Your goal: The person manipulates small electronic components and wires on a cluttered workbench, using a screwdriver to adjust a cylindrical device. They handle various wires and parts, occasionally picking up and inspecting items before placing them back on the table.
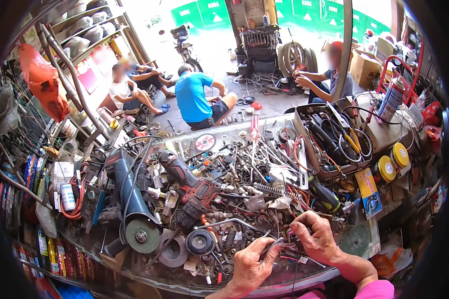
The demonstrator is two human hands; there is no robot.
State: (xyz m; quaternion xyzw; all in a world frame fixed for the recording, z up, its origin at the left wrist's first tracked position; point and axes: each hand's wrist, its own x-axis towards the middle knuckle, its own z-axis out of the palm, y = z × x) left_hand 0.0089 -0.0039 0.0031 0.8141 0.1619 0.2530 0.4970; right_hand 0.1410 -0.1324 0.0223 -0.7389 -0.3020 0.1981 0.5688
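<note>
My left hand [252,264] is closed over the front edge of the cluttered bench, with a small thin grey metal piece [273,244] pinched between thumb and forefinger. Just right of it, my right hand [318,236] is raised with thumb and fingers together; a small dark thing shows under them, too hidden to name. Loose bolts, springs and metal parts lie beneath both hands. To their left are a round black disc-shaped part [200,242] and a red-and-black cordless drill [188,192]. A blue angle grinder [132,199] with a green disc lies farther left.
An open case [329,144] of cables and tools stands at the back right, near a spray can [391,99] and yellow round tins [386,169]. A wire wheel [173,249] lies by the front edge. Several people sit beyond the bench, one in a blue shirt [194,94].
</note>
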